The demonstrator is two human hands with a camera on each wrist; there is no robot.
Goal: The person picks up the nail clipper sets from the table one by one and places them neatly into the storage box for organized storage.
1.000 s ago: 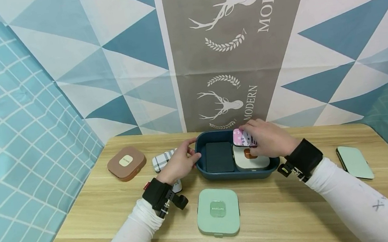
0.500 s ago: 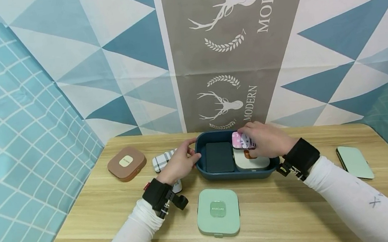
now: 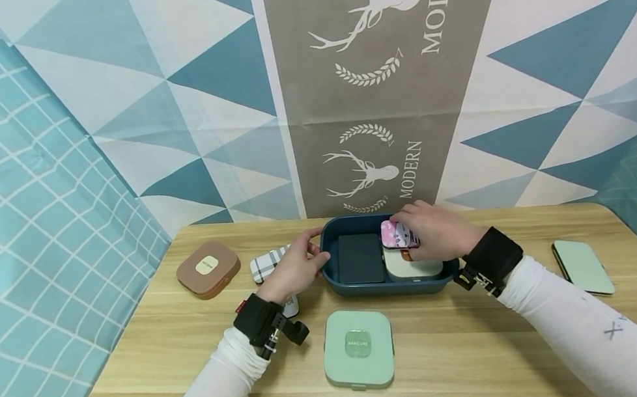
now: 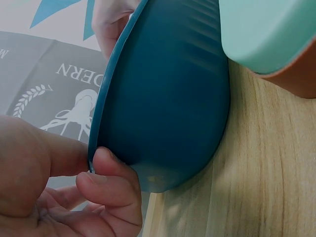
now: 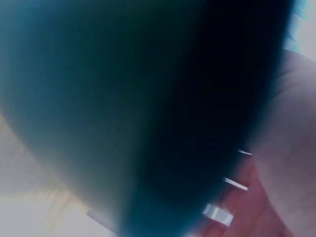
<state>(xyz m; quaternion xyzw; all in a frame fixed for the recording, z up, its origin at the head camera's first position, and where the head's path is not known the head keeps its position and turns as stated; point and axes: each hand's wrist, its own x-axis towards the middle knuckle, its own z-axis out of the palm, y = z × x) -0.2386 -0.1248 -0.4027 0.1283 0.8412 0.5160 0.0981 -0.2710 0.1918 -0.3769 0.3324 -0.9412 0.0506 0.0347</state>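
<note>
Currently, pink case (image 3: 397, 234) pinched btwn fingers of R hand (image 3: 439, 230).

Pink case (image 3: 396, 234) lower in view (slightly)

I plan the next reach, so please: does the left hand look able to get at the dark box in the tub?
Probably yes, after letting go: the left hand pinches the tub by its rim beside the dark box, whose top looks uncovered; the right hand is clear of it.

Wooden table (image 3: 460, 352) — brown case (image 3: 209, 270), plaid case (image 3: 265, 263), blue bin (image 3: 390, 288), green case (image 3: 358, 351) — second green case (image 3: 582, 266) rightmost
</note>
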